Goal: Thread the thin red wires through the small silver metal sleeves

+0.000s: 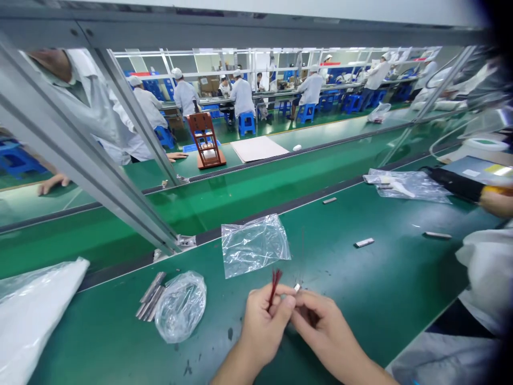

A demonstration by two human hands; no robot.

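My left hand [260,323] is closed around a bundle of thin dark red wires [275,283], whose ends stick up above the fingers. Against it, the fingertips of my right hand [331,334] pinch a small silvery-white piece [297,287]; most of it is hidden by the fingers. A faint thin strand seems to rise from there. Both hands meet just above the green table [224,342]. Beyond them lies a flat clear plastic bag [256,246]. To the left, a crumpled round clear bag [181,307] touches several narrow metallic strips [151,297].
Three small bars, including one in the middle [364,243], lie to the right. A white plastic-wrapped bundle [36,326] covers the left corner. A metal frame post [116,176] slants at the left. At the right edge sits a co-worker, with a sleeve [483,267] near the table.
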